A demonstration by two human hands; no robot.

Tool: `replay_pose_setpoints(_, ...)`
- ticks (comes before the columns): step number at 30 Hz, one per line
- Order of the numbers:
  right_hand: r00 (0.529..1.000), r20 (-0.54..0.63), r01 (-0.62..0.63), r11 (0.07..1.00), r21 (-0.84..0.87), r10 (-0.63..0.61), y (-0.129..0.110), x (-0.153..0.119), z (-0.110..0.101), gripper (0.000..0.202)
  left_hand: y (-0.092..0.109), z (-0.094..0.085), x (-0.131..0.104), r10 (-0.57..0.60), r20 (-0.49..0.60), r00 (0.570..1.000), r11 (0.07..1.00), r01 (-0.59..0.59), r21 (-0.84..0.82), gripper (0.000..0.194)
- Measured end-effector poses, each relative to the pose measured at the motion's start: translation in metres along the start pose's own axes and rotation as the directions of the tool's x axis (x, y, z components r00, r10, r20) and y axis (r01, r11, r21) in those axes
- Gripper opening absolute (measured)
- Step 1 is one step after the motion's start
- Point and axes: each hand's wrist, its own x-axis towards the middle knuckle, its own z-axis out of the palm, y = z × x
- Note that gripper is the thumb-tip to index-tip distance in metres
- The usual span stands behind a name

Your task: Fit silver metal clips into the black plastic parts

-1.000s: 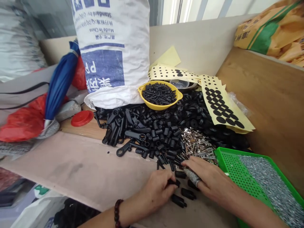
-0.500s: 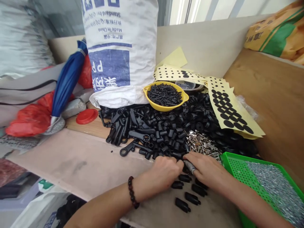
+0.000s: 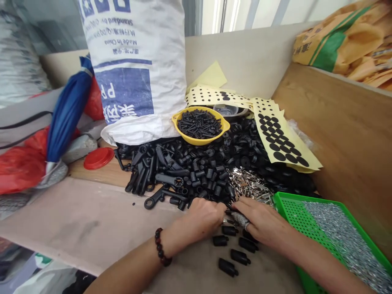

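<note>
My left hand (image 3: 206, 216), with a beaded bracelet on its wrist, is closed at the front edge of the pile of black plastic parts. My right hand (image 3: 260, 216) is closed beside it, fingertips almost meeting the left ones. A grey wrap (image 3: 240, 219) covers one of its fingers. Something small and dark shows between the two hands, too hidden to name. Just below them lie several black cylindrical pieces (image 3: 240, 257) with narrow tips, set apart from each other on the table. Small shiny metal clips (image 3: 248, 183) are heaped beyond my right hand.
Black crank-like arms (image 3: 143, 171) and short black tubes (image 3: 199, 179) fill the middle. Behind stand a yellow bowl (image 3: 200, 140) of black screws and a white sack (image 3: 165, 73). Dotted yellow sheets (image 3: 277, 134) lie right, above a green tray (image 3: 288, 212) of metal pins. A red lid (image 3: 98, 158) lies left.
The view has swung slightly to the right, so everything sits further left. Both hands stay close together at the same spot, with a slightly wider gap between them.
</note>
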Motion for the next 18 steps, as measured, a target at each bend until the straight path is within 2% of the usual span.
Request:
replay_pose_setpoints(3, 1.0, -0.016, 0.012, 0.999, 0.047, -0.011, -0.001, 0.0, -0.003, 0.036, -0.007, 0.002, -0.001, -0.06, -0.068, 0.996, 0.991, 0.051, -0.127, 0.015)
replay_pose_setpoints(6, 1.0, -0.012, 0.015, 0.99, 0.14, -0.013, -0.005, 0.001, -0.012, 0.033, -0.014, 0.005, -0.002, -0.086, -0.164, 0.983, 0.972, 0.047, -0.232, 0.017)
replay_pose_setpoints(8, 1.0, -0.009, 0.014, 0.976, 0.217, -0.013, -0.009, 0.003, -0.017, 0.03, -0.016, 0.005, -0.002, -0.085, -0.179, 0.98, 0.966, 0.037, -0.256, 0.016)
replay_pose_setpoints(13, 0.999, -0.02, 0.031, 0.964, 0.265, -0.027, -0.018, 0.011, -0.019, 0.028, -0.01, 0.005, -0.005, -0.075, -0.082, 0.994, 0.991, 0.065, -0.117, 0.017)
replay_pose_setpoints(18, 1.0, -0.002, 0.007, 0.973, 0.232, -0.006, -0.021, 0.01, -0.021, 0.026, -0.01, 0.004, -0.005, 0.009, -0.146, 0.989, 1.0, -0.013, -0.026, 0.013)
